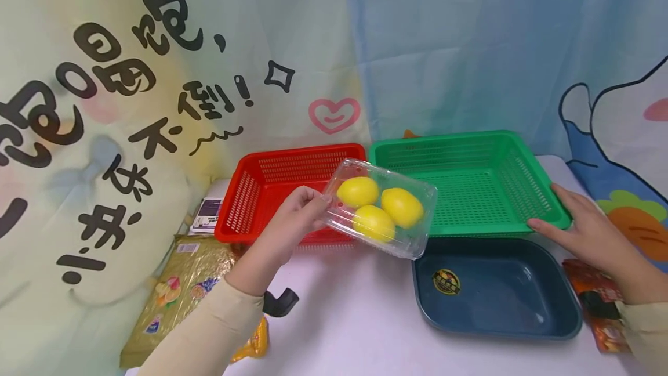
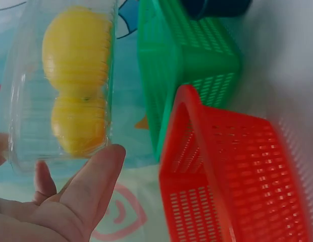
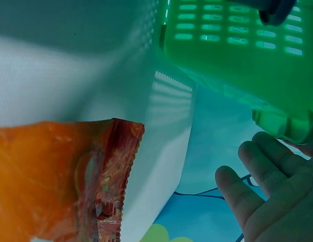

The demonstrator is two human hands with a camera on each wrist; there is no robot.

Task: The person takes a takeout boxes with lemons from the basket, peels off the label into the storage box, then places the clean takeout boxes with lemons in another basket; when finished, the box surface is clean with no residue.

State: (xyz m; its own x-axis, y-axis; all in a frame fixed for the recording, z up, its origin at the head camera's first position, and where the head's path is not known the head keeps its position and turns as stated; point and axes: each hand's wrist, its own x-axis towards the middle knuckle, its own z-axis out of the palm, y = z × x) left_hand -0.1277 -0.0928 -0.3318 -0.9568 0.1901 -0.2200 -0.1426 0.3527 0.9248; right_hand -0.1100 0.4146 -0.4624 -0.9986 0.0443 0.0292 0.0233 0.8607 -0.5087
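Note:
Between thumb and fingers, my left hand [image 1: 300, 213] holds a clear plastic box [image 1: 339, 222] by its left end. It is raised and tilted in front of the red basket [image 1: 229, 213] and the green basket [image 1: 464, 190]. Inside the box lie three yellow lemons [image 1: 402, 208]; the left wrist view shows the box's ribbed wall over the yellow fruit [image 2: 78, 50]. At the green basket's near right corner, my right hand [image 1: 590, 231] grips the rim, thumb over the top. Its other fingers [image 3: 262, 166] extend outside, below the rim, in the right wrist view.
A dark blue basin [image 1: 496, 295] stands in front of the green basket. To its right lies a red-orange packet [image 1: 595, 312]. At the left are a gold bag [image 1: 177, 295], a small orange packet [image 1: 256, 344] and a purple-white packet [image 1: 206, 216]. A printed cloth [image 1: 443, 45] hangs behind.

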